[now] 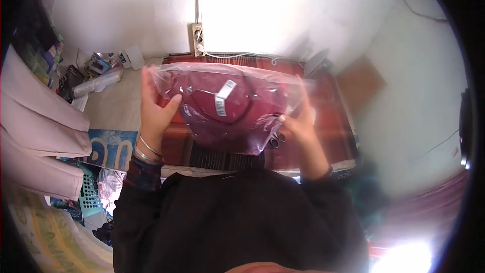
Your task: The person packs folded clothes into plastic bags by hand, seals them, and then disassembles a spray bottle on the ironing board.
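A dark red folded garment (204, 103) lies inside a clear plastic bag (262, 75), held up in front of me. White labels (226, 90) with printing show near its middle. My left hand (157, 107) grips the bag's left edge, thumb on the near face and fingers behind. At the right edge my right hand (302, 119) holds the bag the same way, its fingers partly seen through the plastic. Below the bag, the handles of scissors (275, 141) show on the red striped cloth (328, 144).
A power socket (198, 38) with cables is on the wall ahead. White bottles (135, 56) and small items stand at the back left. Pink trousers (40, 121) hang at the left, above a teal basket (90, 188). A brown piece (361, 83) lies at the right.
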The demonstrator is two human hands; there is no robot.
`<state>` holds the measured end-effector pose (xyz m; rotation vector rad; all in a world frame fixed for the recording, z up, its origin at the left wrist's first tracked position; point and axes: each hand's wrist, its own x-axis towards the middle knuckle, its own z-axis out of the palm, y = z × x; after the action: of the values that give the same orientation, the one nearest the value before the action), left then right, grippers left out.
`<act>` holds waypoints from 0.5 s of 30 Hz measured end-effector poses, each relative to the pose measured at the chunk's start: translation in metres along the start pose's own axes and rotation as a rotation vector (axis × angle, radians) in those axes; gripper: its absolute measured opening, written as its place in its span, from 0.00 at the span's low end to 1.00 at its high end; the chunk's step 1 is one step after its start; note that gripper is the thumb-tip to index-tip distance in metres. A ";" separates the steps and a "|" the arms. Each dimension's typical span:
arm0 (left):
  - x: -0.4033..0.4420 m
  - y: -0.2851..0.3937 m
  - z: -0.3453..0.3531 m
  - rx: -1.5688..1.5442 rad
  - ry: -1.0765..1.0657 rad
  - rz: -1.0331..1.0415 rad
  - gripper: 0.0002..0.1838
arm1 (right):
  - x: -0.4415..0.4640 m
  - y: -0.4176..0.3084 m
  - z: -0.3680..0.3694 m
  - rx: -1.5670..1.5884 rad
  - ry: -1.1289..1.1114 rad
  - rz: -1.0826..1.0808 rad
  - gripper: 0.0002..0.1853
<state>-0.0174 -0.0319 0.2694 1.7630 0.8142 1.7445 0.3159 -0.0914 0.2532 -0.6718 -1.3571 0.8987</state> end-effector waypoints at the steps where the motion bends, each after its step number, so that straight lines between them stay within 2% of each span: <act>1: -0.002 0.018 0.008 0.336 0.213 0.191 0.39 | 0.003 0.001 -0.003 0.017 -0.004 0.010 0.57; 2: -0.005 0.032 0.015 0.347 0.216 0.194 0.39 | 0.005 0.003 -0.007 0.032 -0.010 0.023 0.57; 4: -0.013 0.060 0.030 0.940 -0.035 0.435 0.37 | 0.010 0.001 -0.010 0.031 -0.040 0.007 0.55; 5: -0.010 0.073 0.049 1.009 -0.185 0.468 0.35 | 0.011 -0.007 -0.008 0.006 -0.018 0.050 0.54; 6: -0.013 0.080 0.069 1.016 -0.180 0.461 0.35 | 0.011 -0.012 -0.006 -0.021 0.001 0.093 0.54; 7: -0.016 0.086 0.090 1.022 -0.242 0.491 0.34 | 0.011 -0.012 -0.007 -0.097 0.044 0.017 0.45; 8: -0.018 0.090 0.105 1.027 -0.304 0.521 0.32 | 0.013 -0.015 -0.011 -0.095 0.033 0.019 0.45; 10: -0.018 0.087 0.125 1.003 -0.312 0.521 0.31 | 0.020 -0.028 -0.018 -0.143 0.098 0.050 0.33; 11: -0.017 0.084 0.132 0.972 -0.329 0.529 0.30 | 0.024 -0.046 -0.015 -0.202 0.154 0.141 0.23; 12: -0.015 0.082 0.136 0.974 -0.329 0.528 0.30 | 0.029 -0.054 -0.018 -0.200 0.154 0.141 0.23; 14: -0.011 0.079 0.140 0.944 -0.326 0.559 0.29 | 0.043 -0.063 -0.025 -0.138 -0.006 0.317 0.19; 15: -0.009 0.082 0.143 0.944 -0.313 0.592 0.27 | 0.047 -0.065 -0.027 -0.139 -0.036 0.314 0.17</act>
<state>0.1294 -0.0876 0.3183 3.0637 1.1582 1.3910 0.3517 -0.0823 0.3296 -1.0005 -1.3767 1.0750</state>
